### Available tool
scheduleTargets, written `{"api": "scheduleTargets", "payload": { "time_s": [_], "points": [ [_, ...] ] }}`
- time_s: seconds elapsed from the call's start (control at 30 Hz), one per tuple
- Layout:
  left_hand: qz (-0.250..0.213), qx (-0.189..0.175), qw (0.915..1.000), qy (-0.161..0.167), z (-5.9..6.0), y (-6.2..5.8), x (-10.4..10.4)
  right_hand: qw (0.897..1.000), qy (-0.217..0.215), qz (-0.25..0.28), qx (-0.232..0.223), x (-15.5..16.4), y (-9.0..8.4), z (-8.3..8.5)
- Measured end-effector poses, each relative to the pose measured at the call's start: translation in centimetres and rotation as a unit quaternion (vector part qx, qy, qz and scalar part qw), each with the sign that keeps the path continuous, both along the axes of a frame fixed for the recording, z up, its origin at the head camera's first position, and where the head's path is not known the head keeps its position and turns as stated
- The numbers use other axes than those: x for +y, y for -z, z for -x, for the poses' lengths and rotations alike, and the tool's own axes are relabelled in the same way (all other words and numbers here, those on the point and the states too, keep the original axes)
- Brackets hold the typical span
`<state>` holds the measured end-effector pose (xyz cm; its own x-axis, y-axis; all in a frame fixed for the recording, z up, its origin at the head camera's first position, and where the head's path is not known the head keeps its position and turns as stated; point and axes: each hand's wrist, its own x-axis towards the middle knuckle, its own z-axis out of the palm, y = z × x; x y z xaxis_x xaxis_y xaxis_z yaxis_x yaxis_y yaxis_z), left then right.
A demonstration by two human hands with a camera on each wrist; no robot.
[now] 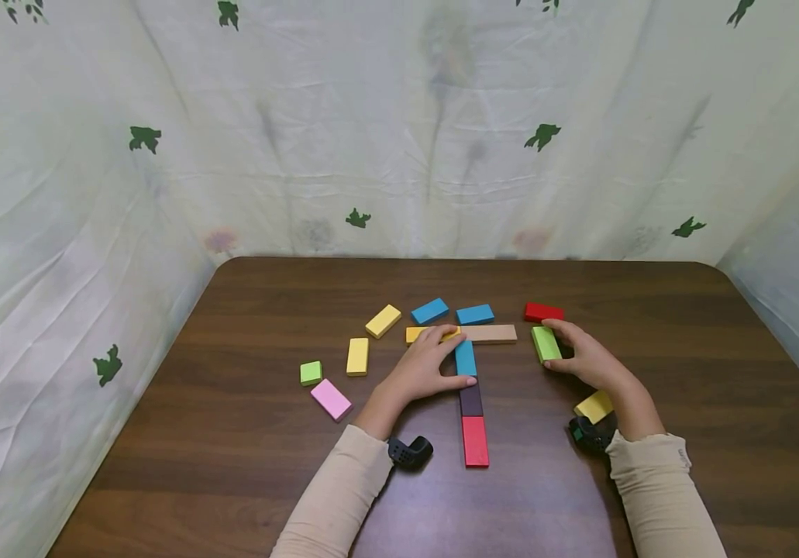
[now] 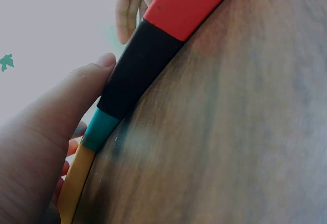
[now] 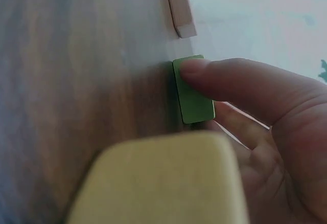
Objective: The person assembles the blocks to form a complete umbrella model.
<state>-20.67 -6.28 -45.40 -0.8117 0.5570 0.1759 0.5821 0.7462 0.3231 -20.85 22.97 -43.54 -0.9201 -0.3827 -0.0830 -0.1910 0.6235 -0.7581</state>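
In the head view my left hand (image 1: 424,364) rests over a T of flat blocks, fingertips by the orange-yellow block (image 1: 413,335) and the top of the blue block (image 1: 465,359). Its thumb lies where that blue block meets the dark block (image 1: 471,397); a red block (image 1: 475,442) ends the stem. A beige block (image 1: 493,334) forms the crossbar's right part. To the right, my right hand (image 1: 590,358) pinches a green block (image 1: 545,343) with the thumb at its near end and fingers at the far end. The right wrist view shows the thumb (image 3: 204,75) on the green block.
Two blue blocks (image 1: 430,311) lie behind the T, and a darker red block (image 1: 542,311) lies beyond the right hand. A yellow block (image 1: 593,406) sits by the right wrist. Yellow blocks (image 1: 357,356), a small green block (image 1: 311,373) and a pink block (image 1: 332,399) are spread leftward.
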Motion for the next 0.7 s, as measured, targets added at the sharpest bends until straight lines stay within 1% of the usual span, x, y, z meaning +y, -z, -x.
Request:
{"api": "scheduleTargets", "payload": {
  "time_s": [0.27,0.5,0.7],
  "points": [
    [-0.004,0.001,1.0000,0.003,0.0,-0.1,0.0,1.000,0.012,-0.008,0.005,-0.4,-0.1,0.2],
    [-0.004,0.000,1.0000,0.002,-0.2,-0.2,0.0,1.000,0.007,-0.003,0.012,-0.7,0.0,0.7],
    [-0.005,-0.001,1.0000,0.003,-0.2,-0.2,0.0,1.000,0.012,0.000,0.010,-1.1,-0.1,1.1]
  ]
}}
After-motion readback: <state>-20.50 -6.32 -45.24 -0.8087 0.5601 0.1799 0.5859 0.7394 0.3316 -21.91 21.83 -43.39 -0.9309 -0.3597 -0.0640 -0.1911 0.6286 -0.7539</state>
